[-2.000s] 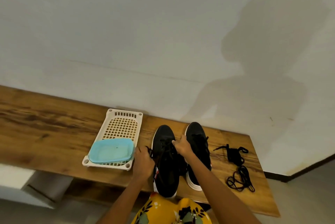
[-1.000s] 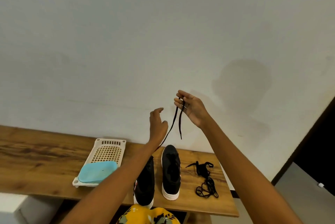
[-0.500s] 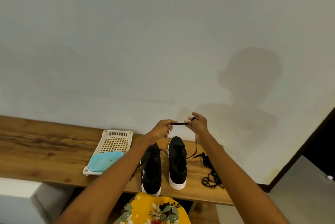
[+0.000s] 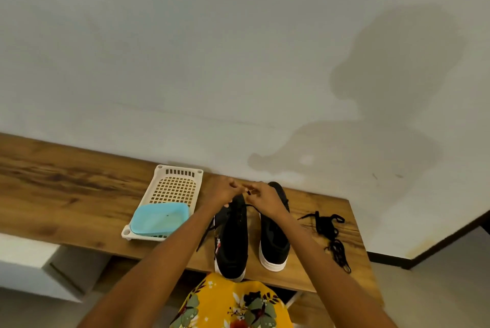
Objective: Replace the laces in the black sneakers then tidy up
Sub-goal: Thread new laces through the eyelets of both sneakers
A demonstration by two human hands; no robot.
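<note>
Two black sneakers with white soles stand side by side on the wooden bench (image 4: 66, 195), the left sneaker (image 4: 232, 237) and the right sneaker (image 4: 274, 240). My left hand (image 4: 225, 192) and my right hand (image 4: 262, 196) meet just above the toe of the left sneaker, both pinching a black lace (image 4: 205, 233). One end of this lace hangs down along the left side of the shoe. A loose bundle of black laces (image 4: 330, 232) lies on the bench to the right of the shoes.
A white plastic basket (image 4: 172, 187) sits to the left of the sneakers with a light blue lid (image 4: 160, 219) lying on its near end. The wall rises right behind the bench. The bench's right end lies just past the lace bundle.
My hands have come down from a raised position, where they held the lace stretched between them, to the toe of the left sneaker. The view has tilted downward.
</note>
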